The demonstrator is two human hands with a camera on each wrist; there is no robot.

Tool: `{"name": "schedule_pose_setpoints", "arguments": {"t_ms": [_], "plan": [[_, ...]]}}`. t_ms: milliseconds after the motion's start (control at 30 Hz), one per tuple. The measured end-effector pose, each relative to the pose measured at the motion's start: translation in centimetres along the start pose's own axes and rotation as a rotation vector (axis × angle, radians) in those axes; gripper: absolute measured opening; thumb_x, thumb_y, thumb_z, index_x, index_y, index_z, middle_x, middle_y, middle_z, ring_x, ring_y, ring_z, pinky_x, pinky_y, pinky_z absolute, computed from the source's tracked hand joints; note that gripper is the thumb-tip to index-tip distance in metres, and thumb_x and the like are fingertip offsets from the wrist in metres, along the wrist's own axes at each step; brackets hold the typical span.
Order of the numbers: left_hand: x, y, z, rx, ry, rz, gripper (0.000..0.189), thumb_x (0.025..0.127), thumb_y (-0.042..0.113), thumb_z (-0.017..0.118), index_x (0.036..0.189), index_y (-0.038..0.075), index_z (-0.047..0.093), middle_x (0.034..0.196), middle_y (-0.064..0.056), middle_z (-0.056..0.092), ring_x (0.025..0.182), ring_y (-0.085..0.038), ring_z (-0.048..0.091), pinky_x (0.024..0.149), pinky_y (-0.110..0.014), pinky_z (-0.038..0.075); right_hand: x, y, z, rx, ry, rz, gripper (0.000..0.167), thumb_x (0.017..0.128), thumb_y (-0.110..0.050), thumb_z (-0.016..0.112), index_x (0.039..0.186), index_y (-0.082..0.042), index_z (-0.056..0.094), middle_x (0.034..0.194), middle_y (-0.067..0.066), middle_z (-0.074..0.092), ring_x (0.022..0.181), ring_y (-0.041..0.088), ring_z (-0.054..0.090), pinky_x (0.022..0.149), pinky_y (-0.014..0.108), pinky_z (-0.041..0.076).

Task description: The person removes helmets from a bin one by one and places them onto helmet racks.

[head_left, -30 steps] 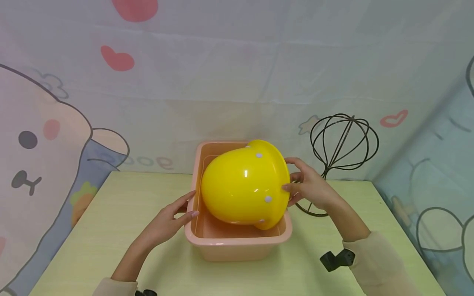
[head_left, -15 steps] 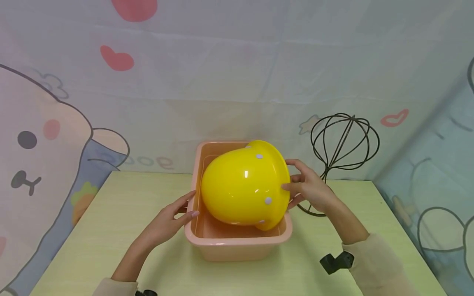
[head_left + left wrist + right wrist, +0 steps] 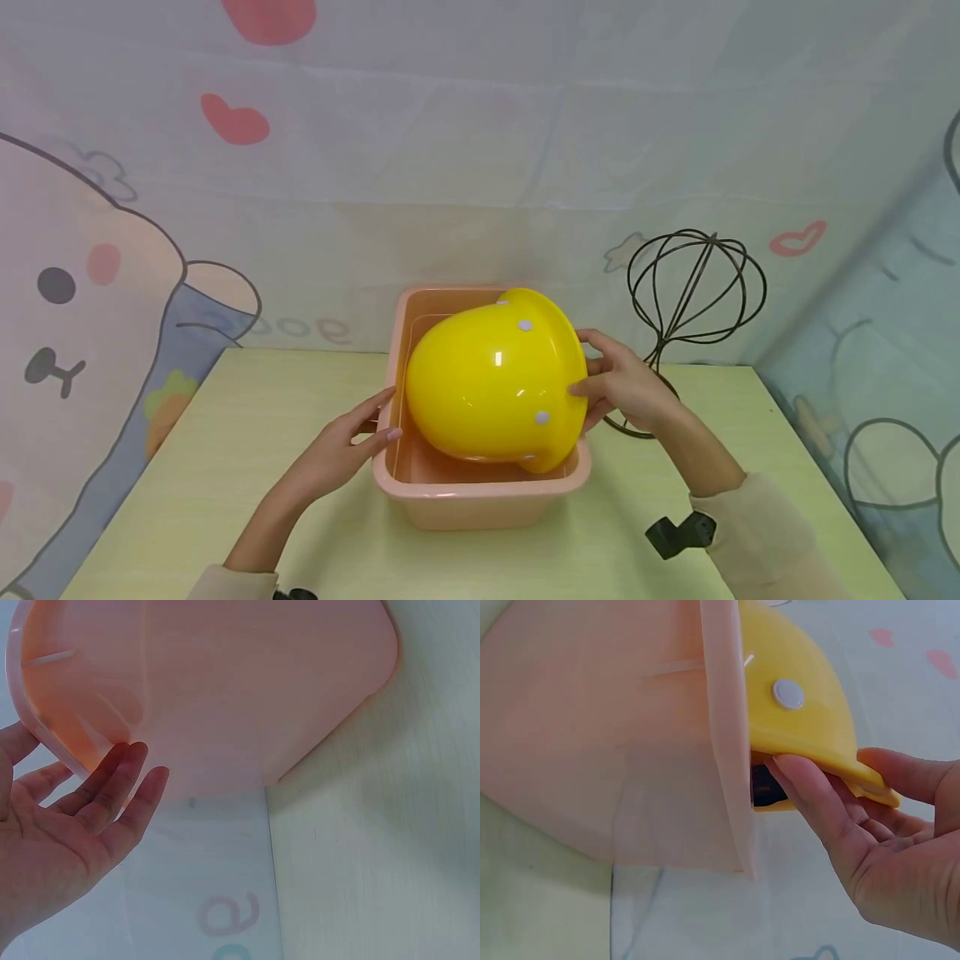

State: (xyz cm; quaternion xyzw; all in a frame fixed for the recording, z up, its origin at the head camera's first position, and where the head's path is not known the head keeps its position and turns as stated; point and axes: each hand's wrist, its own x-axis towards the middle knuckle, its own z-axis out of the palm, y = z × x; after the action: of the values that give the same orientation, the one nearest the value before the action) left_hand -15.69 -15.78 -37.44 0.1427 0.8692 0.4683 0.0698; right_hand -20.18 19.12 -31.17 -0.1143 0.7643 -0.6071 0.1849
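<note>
A glossy yellow hard hat (image 3: 480,379) with pale round rivets lies on its side in a pink plastic basin (image 3: 491,490), its brim toward the right. My right hand (image 3: 628,385) pinches that brim, thumb on the outer face and fingers on the inner side. In the right wrist view the hard hat (image 3: 802,660) sticks out above the basin wall (image 3: 607,727), and something dark shows inside it. My left hand (image 3: 341,450) holds the basin's left rim. The left wrist view shows the left hand's fingers (image 3: 146,791) against the outside of the basin wall (image 3: 247,690).
Behind my right hand a large black wire whisk shape (image 3: 697,287) stands on the pale wooden table (image 3: 300,392), its lower part partly covered by the hand. A printed cloth (image 3: 450,167) hangs at the table's back and along the sides.
The hard hat has turned a little, its brim end shifting slightly toward the person, and my right hand has moved down with it. The left hand and basin have stayed put.
</note>
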Motion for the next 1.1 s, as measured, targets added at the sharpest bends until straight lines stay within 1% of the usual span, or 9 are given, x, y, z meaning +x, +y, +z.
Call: {"name": "schedule_pose_setpoints", "arguments": {"t_ms": [133,300,500,867,1100], "plan": [[0.0,0.0,0.0,0.007,0.003,-0.002,0.062,0.091,0.034,0.056,0.143,0.010,0.031,0.122,-0.014,0.052,0.111,-0.030,0.050,0.089,-0.052,0.040,-0.1,0.1,0.0,-0.023,-0.010,-0.009,0.058,0.086,0.002,0.055,0.136,-0.012,0.031,0.102,0.022,0.061,0.068,0.040,0.064,0.059,0.049,0.051],[0.0,0.0,0.0,0.005,0.002,-0.003,0.063,0.091,0.034,0.056,0.143,0.010,0.031,0.122,-0.014,0.052,0.111,-0.030,0.050,0.089,-0.052,0.040,-0.2,0.2,0.0,-0.036,-0.038,-0.037,0.059,0.085,0.006,0.054,0.136,-0.010,0.030,0.102,0.024,0.059,0.069,0.041,0.064,0.059,0.049,0.051],[0.0,0.0,0.0,0.012,0.002,0.003,0.062,0.091,0.033,0.056,0.143,0.009,0.031,0.120,-0.013,0.054,0.110,-0.030,0.051,0.089,-0.050,0.041,-0.6,0.4,0.3,-0.033,-0.028,-0.074,0.061,0.084,0.009,0.054,0.137,-0.008,0.029,0.103,0.025,0.058,0.070,0.040,0.064,0.058,0.048,0.051],[0.0,0.1,0.0,0.036,-0.001,0.010,0.063,0.091,0.033,0.056,0.143,0.007,0.031,0.119,-0.014,0.053,0.108,-0.029,0.052,0.088,-0.050,0.041,-1.3,1.6,0.0,0.084,0.011,-0.113,0.062,0.084,0.012,0.053,0.138,-0.004,0.026,0.104,0.028,0.057,0.074,0.041,0.064,0.058,0.048,0.051],[0.1,0.1,0.0,0.038,0.000,0.005,0.063,0.091,0.033,0.056,0.143,0.007,0.031,0.120,-0.015,0.052,0.107,-0.029,0.053,0.089,-0.052,0.039,-1.7,1.8,-0.2,0.132,0.011,-0.096,0.063,0.084,0.010,0.055,0.139,-0.002,0.027,0.103,0.027,0.058,0.070,0.041,0.064,0.059,0.046,0.051]]}}
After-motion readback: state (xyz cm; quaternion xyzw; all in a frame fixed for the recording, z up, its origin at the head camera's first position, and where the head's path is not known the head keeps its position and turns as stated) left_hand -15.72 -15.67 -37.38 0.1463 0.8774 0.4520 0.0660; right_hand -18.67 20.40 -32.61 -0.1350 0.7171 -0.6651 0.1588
